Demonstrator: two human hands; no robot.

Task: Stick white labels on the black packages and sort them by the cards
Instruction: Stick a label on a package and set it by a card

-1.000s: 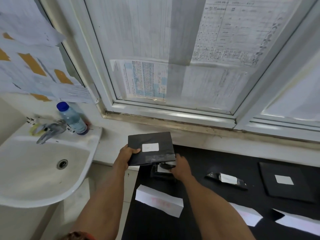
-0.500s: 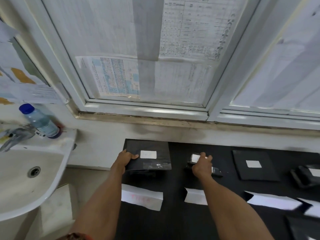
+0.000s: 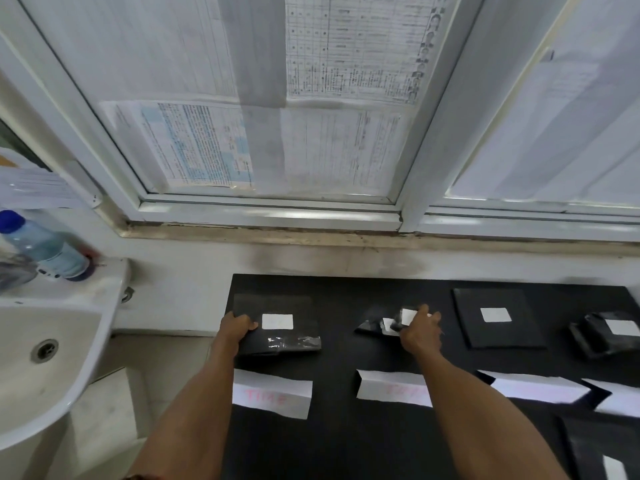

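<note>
My left hand [image 3: 234,330] grips the left edge of a flat black package [image 3: 294,336] with a white label [image 3: 277,321], lying at the table's far left behind a white card [image 3: 272,393] with red letters. My right hand [image 3: 419,332] holds a small crumpled black package [image 3: 394,322] with a white label, set down on another small labelled package [image 3: 372,326] behind a second card [image 3: 391,389]. Further right lie a flat labelled package [image 3: 495,317] and a bulky labelled one [image 3: 604,336].
The black table [image 3: 346,445] stands under a window covered with papers. Two more white cards [image 3: 535,389] [image 3: 620,400] lie at the right, with another black package [image 3: 599,452] at the lower right corner. A white sink [image 3: 41,358] with a water bottle [image 3: 41,245] stands to the left.
The flat package went from lifted to lying on the table under my left hand. My right hand carried the small package rightward and set it behind the second card.
</note>
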